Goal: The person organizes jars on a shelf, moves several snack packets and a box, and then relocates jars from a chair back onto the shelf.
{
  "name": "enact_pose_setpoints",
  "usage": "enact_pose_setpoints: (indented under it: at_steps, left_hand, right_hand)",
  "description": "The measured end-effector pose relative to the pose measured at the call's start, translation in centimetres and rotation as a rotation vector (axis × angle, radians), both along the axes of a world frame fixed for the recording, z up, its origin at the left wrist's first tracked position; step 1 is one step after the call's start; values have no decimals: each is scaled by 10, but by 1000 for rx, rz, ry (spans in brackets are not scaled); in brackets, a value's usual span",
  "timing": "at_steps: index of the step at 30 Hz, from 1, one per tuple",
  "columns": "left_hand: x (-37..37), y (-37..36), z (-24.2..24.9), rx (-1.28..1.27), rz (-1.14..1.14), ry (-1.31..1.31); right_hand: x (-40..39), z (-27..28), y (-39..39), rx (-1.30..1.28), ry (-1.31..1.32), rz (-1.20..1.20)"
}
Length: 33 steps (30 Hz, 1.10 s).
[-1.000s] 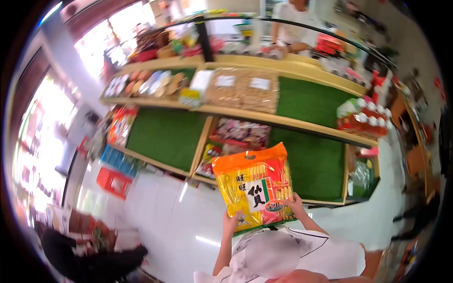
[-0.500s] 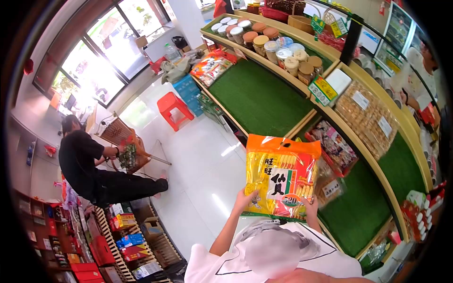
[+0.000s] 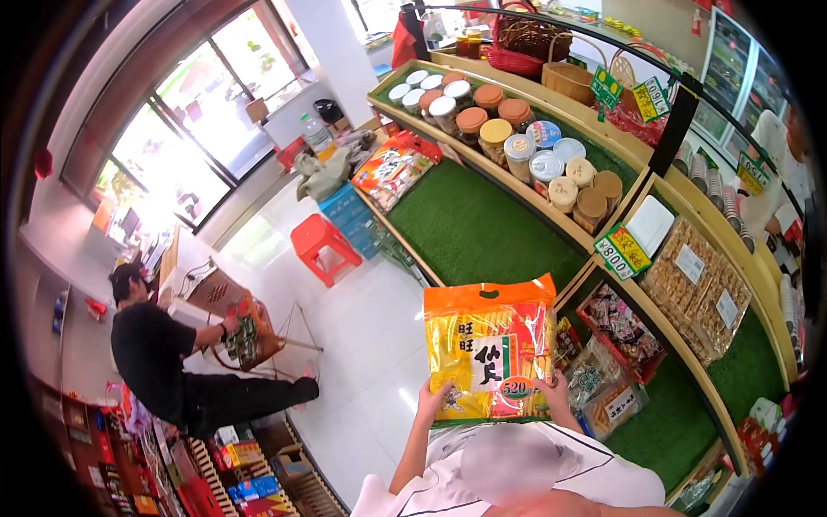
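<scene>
A large orange and yellow snack bag (image 3: 488, 349) is held upright in front of the chest, with "520" printed low on its face. My left hand (image 3: 433, 399) grips its lower left edge, thumb lying over the front. On the lower right edge my right hand (image 3: 554, 394) has closed in the same way. Behind both edges the other fingers are hidden. Just right of the bag, the shelf holds clear packs (image 3: 613, 405) and a red box of wrapped sweets (image 3: 620, 323).
Lidded jars (image 3: 517, 151) line the shelf's upper tier, above green matting (image 3: 482, 224). Similar bags (image 3: 392, 172) lie at its far end. A red stool (image 3: 323, 248) stands on the white floor. At left, a person in black (image 3: 159, 353) handles something by a woven basket (image 3: 258, 332).
The bag, in both hands, sits lower and slightly left in view. The shelf has shifted with the camera. The person in black appears lower.
</scene>
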<state>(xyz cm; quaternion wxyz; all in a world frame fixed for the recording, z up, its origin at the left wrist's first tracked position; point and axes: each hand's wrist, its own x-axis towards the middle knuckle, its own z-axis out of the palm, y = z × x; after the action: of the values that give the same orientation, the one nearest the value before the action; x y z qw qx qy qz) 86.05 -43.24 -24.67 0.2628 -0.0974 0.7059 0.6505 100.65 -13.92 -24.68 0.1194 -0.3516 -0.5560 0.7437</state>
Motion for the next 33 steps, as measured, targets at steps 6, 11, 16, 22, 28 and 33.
enact_pose_setpoints:
  at_steps: [6,11,16,22,28,33]
  left_hand:
    - [-90,-19,-20,52,22,17]
    - [-198,-49,-32,106,-92,15]
    - [-323,-60,-36,113,-269,44]
    - [-430,-47,-12,17,-470,76]
    - [-542,-14,-27,-32,-651,212]
    - [-641,-20,-32,-9,-647,198]
  right_hand:
    - [-85,-1,-27,92,35,-52]
    - [-156,-9,-74,104,47,-139]
    - [-230,5,-129,272,-75,-339]
    - [-299,8,-161,234,-88,-500]
    - [-392,-23,-161,252,-119,-656]
    - [-497,-23,-157,158,-169,-583]
